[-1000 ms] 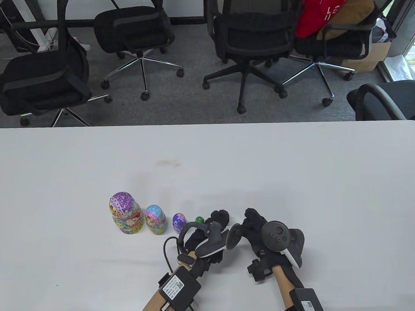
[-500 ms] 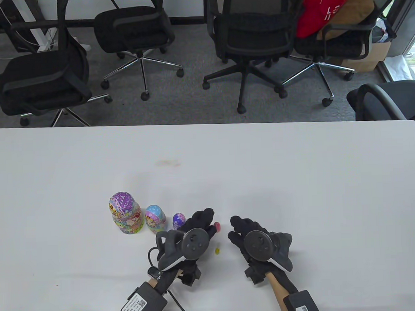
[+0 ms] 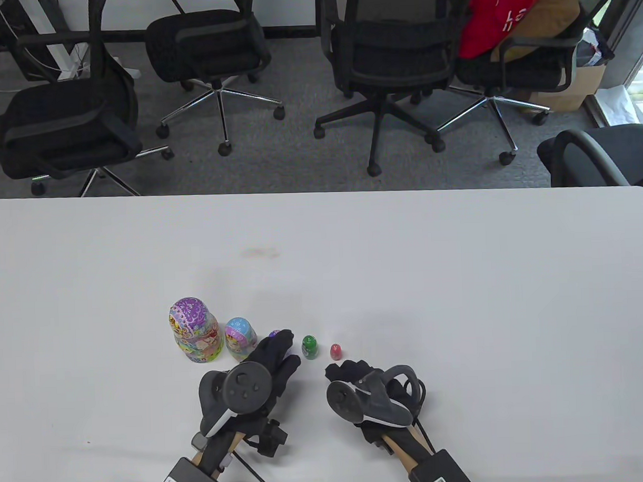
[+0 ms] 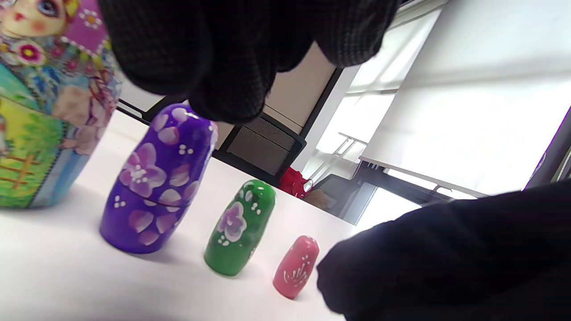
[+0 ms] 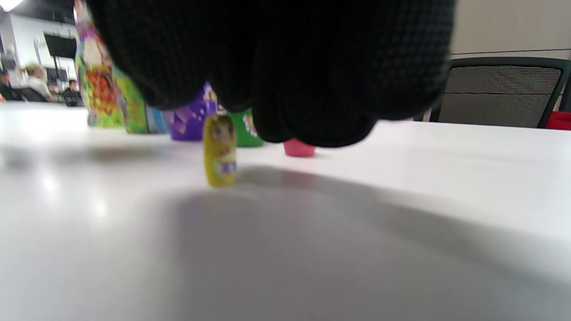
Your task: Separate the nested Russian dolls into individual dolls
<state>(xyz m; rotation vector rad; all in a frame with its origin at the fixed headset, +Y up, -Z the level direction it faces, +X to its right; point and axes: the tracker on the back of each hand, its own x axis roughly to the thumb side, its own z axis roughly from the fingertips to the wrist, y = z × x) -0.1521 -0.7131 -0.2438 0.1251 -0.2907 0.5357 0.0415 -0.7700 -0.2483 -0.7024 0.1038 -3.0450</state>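
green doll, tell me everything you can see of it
The green doll is small and glossy, painted wood by its look, with a rounded head, a purple-pink flower and white dots on its side. No open seam shows; it looks closed. It stands upright on the white table, fourth in the row, between the purple doll and the smaller pink doll, apart from both. Nothing touches it; the left hand is beside it.

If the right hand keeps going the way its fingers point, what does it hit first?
Most likely the tiny yellow doll, standing just ahead of the right hand in the right wrist view. The pink doll comes next. The table view hides the yellow one, so depth is uncertain.
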